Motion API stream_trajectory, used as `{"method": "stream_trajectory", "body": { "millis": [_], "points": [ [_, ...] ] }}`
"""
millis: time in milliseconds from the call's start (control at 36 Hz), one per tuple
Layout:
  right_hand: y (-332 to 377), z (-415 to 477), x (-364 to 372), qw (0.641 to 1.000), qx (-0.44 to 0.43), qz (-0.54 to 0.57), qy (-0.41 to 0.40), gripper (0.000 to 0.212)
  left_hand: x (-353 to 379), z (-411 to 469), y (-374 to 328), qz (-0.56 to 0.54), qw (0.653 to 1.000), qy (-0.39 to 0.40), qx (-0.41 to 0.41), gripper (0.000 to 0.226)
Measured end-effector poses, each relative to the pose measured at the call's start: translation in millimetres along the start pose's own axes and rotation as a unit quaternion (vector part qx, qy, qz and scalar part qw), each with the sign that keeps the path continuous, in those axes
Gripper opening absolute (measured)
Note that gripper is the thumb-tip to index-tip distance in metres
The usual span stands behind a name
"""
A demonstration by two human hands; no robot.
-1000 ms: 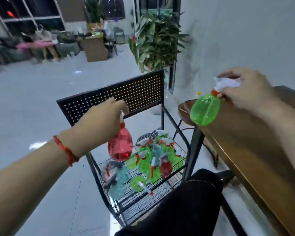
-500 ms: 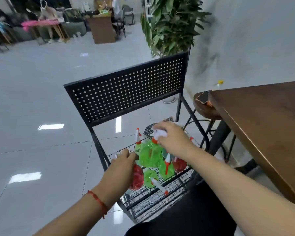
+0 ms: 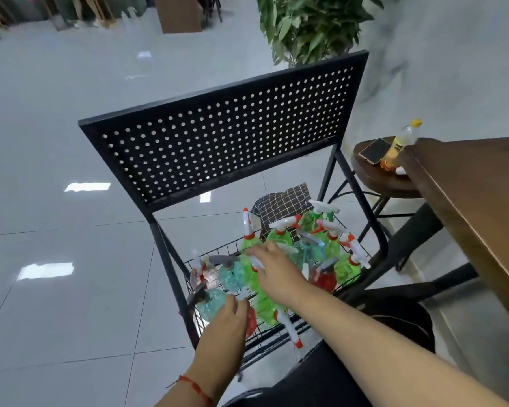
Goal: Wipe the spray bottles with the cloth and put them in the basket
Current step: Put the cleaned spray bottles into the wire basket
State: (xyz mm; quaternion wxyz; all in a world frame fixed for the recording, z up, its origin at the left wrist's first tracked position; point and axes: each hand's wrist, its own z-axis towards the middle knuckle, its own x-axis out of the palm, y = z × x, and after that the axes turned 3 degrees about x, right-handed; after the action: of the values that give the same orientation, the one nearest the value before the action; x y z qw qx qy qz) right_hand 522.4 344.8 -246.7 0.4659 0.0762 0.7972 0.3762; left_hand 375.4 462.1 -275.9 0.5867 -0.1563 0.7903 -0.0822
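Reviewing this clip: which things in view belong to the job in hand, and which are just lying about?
Job:
- wire basket
- spray bottles piled in it
- red spray bottle, held by the left hand
- green spray bottle, under the right hand
- checked cloth, at the basket's far end

Lying about:
- phone and drink bottle on the stool
- wooden table
- plant

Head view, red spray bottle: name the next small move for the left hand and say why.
Probably release it and draw the hand back. The left hand grips the top of the red spray bottle, which already sits low inside the wire basket among other bottles, so only letting go seems left.
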Motion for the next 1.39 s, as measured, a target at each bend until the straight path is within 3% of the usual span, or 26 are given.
{"method": "stream_trajectory", "body": {
  "millis": [222, 389, 528, 694, 833, 889, 1000, 1167, 1250, 1389],
  "points": [
    [-1, 28, 25, 0.996, -0.009, -0.084, 0.017, 0.062, 12, 0, -1, 0.01, 0.999, 0.037, -0.023, 0.072],
    [-6, 37, 32, 0.995, 0.03, -0.094, 0.028, 0.066, 2, 10, -1, 0.025, 0.998, 0.047, -0.03, 0.049],
    [-3, 28, 18, 0.996, 0.016, -0.084, 0.027, 0.069, -5, 10, -2, 0.05, 0.997, 0.055, -0.021, 0.046],
    [-13, -9, -20, 0.995, 0.006, -0.055, -0.079, 0.045, -8, 11, 1, 0.037, 0.997, 0.071, -0.014, 0.045],
    [-45, -38, -22, 0.993, 0.018, -0.106, -0.058, 0.017, -13, 11, -4, 0.045, 0.997, 0.056, -0.014, 0.036],
    [-52, -46, -18, 0.989, 0.013, -0.144, -0.039, 0.019, -23, 12, -6, 0.042, 0.999, 0.024, -0.014, 0.032],
    [-49, -56, -8, 0.979, -0.015, -0.201, -0.01, 0.024, -51, 24, 4, 0.092, 0.994, -0.036, -0.054, 0.04],
    [-42, -76, 19, 0.96, 0.062, -0.268, 0.054, 0.042, -52, 36, 6, 0.119, 0.986, 0.036, -0.108, 0.063],
    [-50, -72, 31, 0.962, 0.113, -0.237, 0.078, 0.031, -45, 39, 11, 0.093, 0.987, 0.04, -0.129, 0.076],
    [-36, -61, 21, 0.975, 0.128, -0.175, 0.057, 0.03, -38, 46, 15, 0.076, 0.987, 0.024, -0.14, 0.066]
  ]
}}
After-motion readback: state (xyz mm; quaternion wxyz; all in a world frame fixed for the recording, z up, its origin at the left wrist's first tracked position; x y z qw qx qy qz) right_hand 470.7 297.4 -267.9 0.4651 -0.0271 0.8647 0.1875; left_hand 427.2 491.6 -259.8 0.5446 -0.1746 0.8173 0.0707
